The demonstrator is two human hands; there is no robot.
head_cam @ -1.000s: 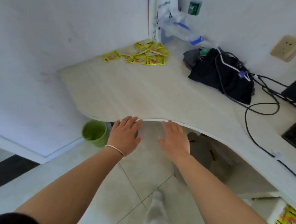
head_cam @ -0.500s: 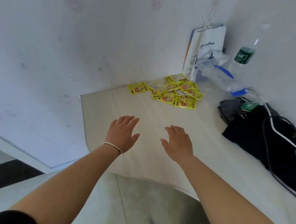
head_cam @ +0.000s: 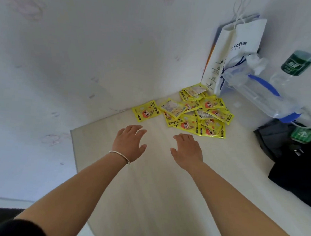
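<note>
Several yellow sachets [head_cam: 196,112] lie in a loose pile in the far corner of a pale wooden desk [head_cam: 147,189]; one sachet [head_cam: 146,112] lies apart at the pile's left. My left hand [head_cam: 130,143], with a thin bracelet at the wrist, is stretched out over the desk with its fingers straight, just short of the lone sachet. My right hand [head_cam: 187,150] is held out beside it, palm down, fingers relaxed, just short of the pile. Neither hand holds anything.
A white paper coffee bag [head_cam: 235,53] stands in the corner against the wall. To its right are a clear plastic bag with blue handles [head_cam: 260,91], a green-labelled bottle [head_cam: 296,65], and a black bag [head_cam: 296,170] at the desk's right.
Both hands have moved from the desk's near edge forward over the desk toward the sachets, and the view has tilted up to the corner.
</note>
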